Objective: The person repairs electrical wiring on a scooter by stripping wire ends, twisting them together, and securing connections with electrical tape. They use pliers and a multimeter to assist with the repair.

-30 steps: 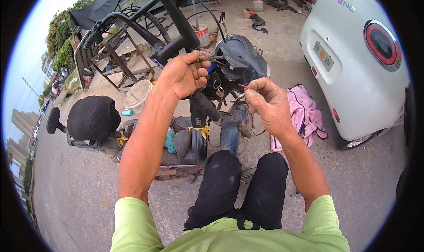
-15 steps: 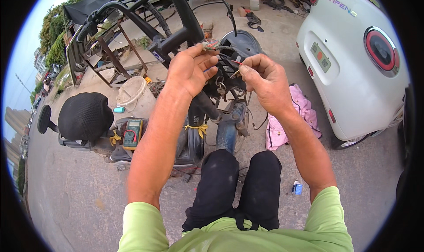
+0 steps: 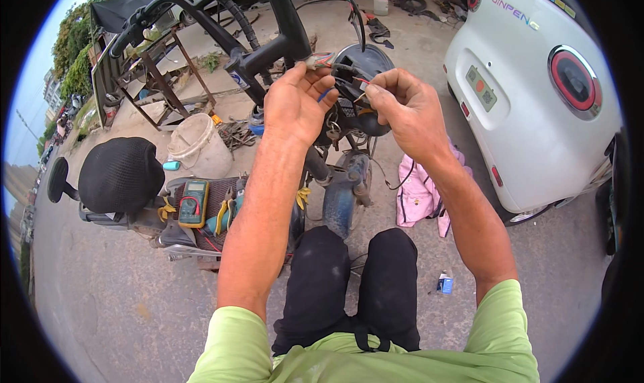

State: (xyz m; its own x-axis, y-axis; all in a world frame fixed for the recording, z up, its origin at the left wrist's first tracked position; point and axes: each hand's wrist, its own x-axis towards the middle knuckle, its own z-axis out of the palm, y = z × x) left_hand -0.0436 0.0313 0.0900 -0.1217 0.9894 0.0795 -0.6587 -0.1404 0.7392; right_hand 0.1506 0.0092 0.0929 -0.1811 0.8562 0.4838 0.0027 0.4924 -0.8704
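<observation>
My left hand (image 3: pixel 300 101), palm up with curled fingers, holds a small bundle of coloured wires and connectors (image 3: pixel 319 61) at its fingertips, just below the black handlebar stem (image 3: pixel 282 46). My right hand (image 3: pixel 402 108) pinches a thin red wire (image 3: pixel 359 80) near a pale tip, with thumb and forefinger. Between and behind my hands are the black front housing (image 3: pixel 362 59) and a hanging bunch of keys (image 3: pixel 333 131). Below them is the scooter's dusty front wheel and mudguard (image 3: pixel 341 205). A multimeter (image 3: pixel 193 205) and yellow-handled pliers (image 3: pixel 223 215) lie on the footboard at left.
A white vehicle (image 3: pixel 516 128) stands close at right beside pink fabric (image 3: pixel 419 192). At left are the black seat (image 3: pixel 121 175), a white bucket (image 3: pixel 198 148) and a rusty metal frame (image 3: pixel 161 81). A small blue box (image 3: pixel 445 283) lies on the ground by my right knee.
My right hand has moved up with the red wire, and my left hand has shifted slightly up and right with the bundle. The view has shifted, revealing more of the footboard's tools.
</observation>
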